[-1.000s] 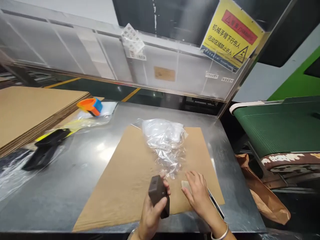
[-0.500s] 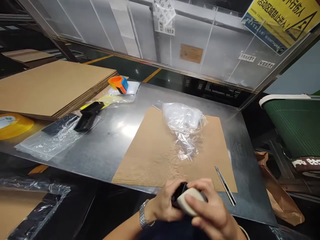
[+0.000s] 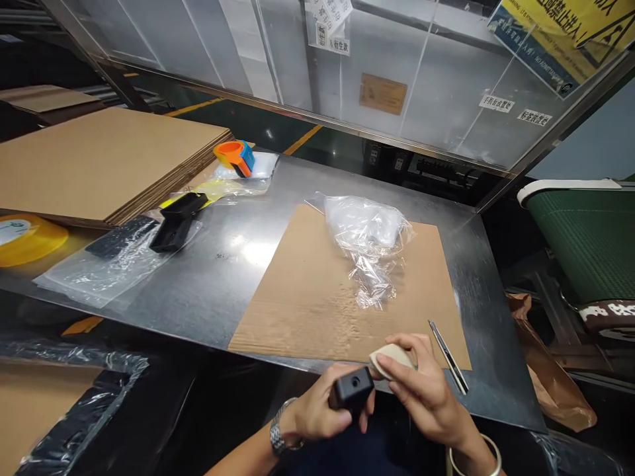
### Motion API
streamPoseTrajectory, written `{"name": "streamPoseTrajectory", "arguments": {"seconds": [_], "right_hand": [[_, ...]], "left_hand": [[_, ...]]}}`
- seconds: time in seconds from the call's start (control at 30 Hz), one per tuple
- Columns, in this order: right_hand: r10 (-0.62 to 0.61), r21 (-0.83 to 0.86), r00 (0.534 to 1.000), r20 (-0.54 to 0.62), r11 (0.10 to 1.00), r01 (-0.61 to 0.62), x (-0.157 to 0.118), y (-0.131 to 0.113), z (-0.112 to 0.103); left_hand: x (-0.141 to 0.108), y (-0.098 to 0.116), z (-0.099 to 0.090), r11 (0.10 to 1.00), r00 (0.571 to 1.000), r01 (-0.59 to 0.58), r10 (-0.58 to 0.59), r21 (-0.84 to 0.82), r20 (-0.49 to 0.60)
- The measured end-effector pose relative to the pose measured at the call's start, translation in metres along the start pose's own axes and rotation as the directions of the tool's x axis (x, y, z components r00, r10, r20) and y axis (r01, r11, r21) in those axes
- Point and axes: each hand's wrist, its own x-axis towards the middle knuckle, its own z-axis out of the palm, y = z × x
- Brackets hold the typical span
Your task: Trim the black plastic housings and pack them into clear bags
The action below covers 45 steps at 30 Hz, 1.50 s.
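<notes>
In my left hand [image 3: 325,406] is a black plastic part [image 3: 353,390], box-shaped, with a small round hole in the end that faces me. The fingers are wrapped around it. My right hand [image 3: 426,390] pinches a cream-coloured pad [image 3: 391,359] with rounded edges, close beside the black part. Whether the pad touches the part I cannot tell. Both hands are over the near edge of the table, in front of a cardboard sheet [image 3: 297,297]. To the right of my right hand lies a utility knife [image 3: 448,357].
A clear plastic bag [image 3: 367,225] rests on the cardboard. On the steel table's [image 3: 223,271] left are another black part [image 3: 176,225], plastic bags [image 3: 99,277], an orange-and-blue tape dispenser [image 3: 237,157], a tape roll [image 3: 30,238] and stacked cardboard [image 3: 114,158]. A green conveyor belt [image 3: 585,238] stands at right.
The black part has turned so its holed end faces me. My right hand has moved up with the cream pad, away from the front of the part. The view has shifted slightly.
</notes>
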Motion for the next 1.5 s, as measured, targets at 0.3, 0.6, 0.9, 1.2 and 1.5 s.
{"name": "streamPoseTrajectory", "arguments": {"seconds": [0.3, 0.6, 0.9, 1.2, 1.5], "right_hand": [[0.132, 0.098, 0.959, -0.252, 0.989, -0.11, -0.001, 0.003, 0.045], [-0.2, 0.059, 0.971, -0.131, 0.976, 0.209, -0.024, -0.007, 0.072], [-0.009, -0.099, 0.988, -0.152, 0.995, -0.006, -0.006, -0.008, 0.046], [-0.077, -0.194, 0.988, -0.135, 0.98, 0.05, 0.007, 0.004, 0.048], [0.043, -0.115, 0.981, -0.191, 0.991, -0.066, 0.002, 0.009, 0.042]], "left_hand": [[0.006, -0.019, 0.009, 0.492, 0.961, 0.122, -0.277, -0.862, -0.021], [0.021, -0.009, -0.009, 0.424, 0.943, -0.09, -0.254, -0.901, -0.214], [0.013, 0.003, 0.012, 0.675, 0.861, 0.049, -0.402, -0.737, -0.311], [0.0, -0.004, 0.015, 0.673, 0.829, 0.204, -0.506, -0.711, -0.24], [0.01, 0.007, 0.006, 0.555, 0.856, 0.095, -0.469, -0.827, -0.217]]}}
